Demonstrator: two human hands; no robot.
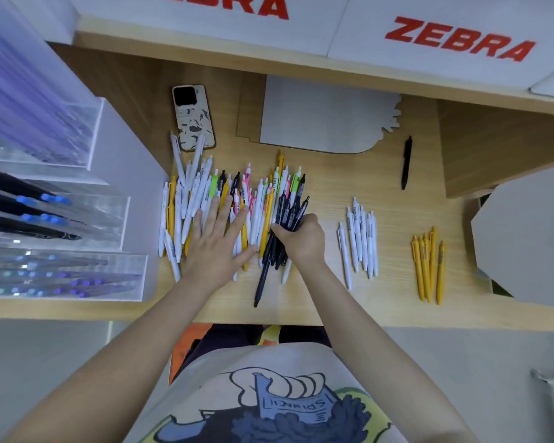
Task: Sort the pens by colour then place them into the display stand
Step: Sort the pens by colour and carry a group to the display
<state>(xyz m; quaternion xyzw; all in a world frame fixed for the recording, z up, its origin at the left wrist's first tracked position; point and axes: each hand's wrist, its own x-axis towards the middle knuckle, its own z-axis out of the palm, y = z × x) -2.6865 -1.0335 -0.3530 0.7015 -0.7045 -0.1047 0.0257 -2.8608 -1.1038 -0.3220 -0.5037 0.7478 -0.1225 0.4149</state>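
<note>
A mixed heap of pens, white, yellow, black, pink and green, lies across the middle of the wooden desk. My left hand lies flat on the heap with fingers spread. My right hand grips a bundle of dark pens at the heap's right edge. To the right lie a sorted group of white pens and a group of yellow pens. A single black pen lies apart at the back right. The clear acrylic display stand stands at the left.
A phone lies behind the heap. A grey card sheet sits at the back centre. Grey cardboard covers the right end of the desk. Boxes marked ZEBRA stand on the shelf above.
</note>
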